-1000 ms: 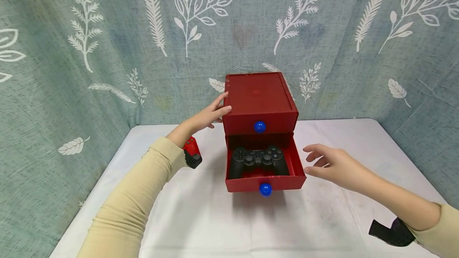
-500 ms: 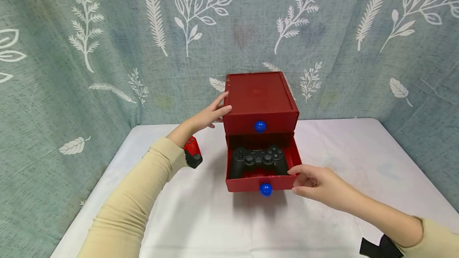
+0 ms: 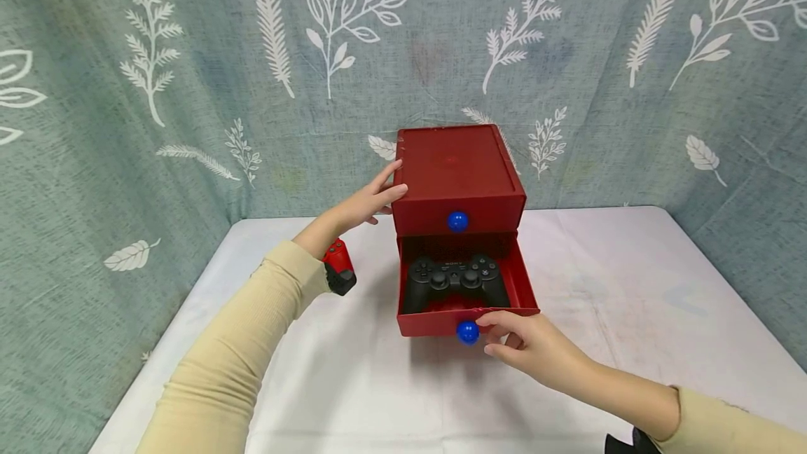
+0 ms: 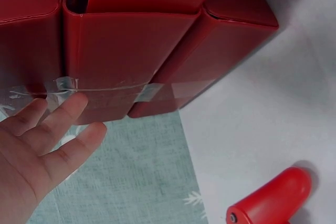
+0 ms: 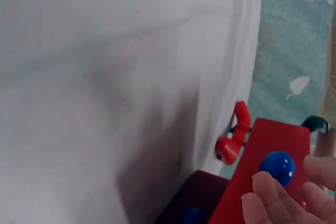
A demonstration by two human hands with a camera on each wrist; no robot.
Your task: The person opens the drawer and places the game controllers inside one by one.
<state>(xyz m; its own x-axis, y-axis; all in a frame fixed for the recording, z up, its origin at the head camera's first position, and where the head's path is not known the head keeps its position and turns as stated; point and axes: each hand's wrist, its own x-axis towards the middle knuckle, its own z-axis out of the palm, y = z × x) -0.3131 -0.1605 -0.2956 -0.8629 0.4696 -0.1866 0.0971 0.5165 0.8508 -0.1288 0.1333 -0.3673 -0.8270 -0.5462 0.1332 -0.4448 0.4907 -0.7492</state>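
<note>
A red drawer unit (image 3: 457,163) stands on the table with one drawer (image 3: 429,324) pulled out. Inside that drawer lies a black game controller (image 3: 452,279). My left hand (image 3: 362,207) rests its spread fingers at the unit's upper left side. The right hand (image 3: 529,349) is at the drawer's front, its index fingertip at the blue knob (image 3: 468,333) and the thumb a little below and to the right. In the right wrist view, loosely bent fingers (image 5: 265,184) stand around the blue knob (image 5: 278,168) without a visible pinch.
A red and black game controller (image 3: 339,261) lies left of the unit, partly behind the left forearm. The upper drawer is closed and has a blue knob (image 3: 457,221). White cloth covers the table (image 3: 353,384); a patterned curtain (image 3: 435,40) hangs behind.
My right hand has moved left and slightly down, from beside the drawer's right wall to its front knob. The left hand and the pulled-out drawer have stayed in place.
</note>
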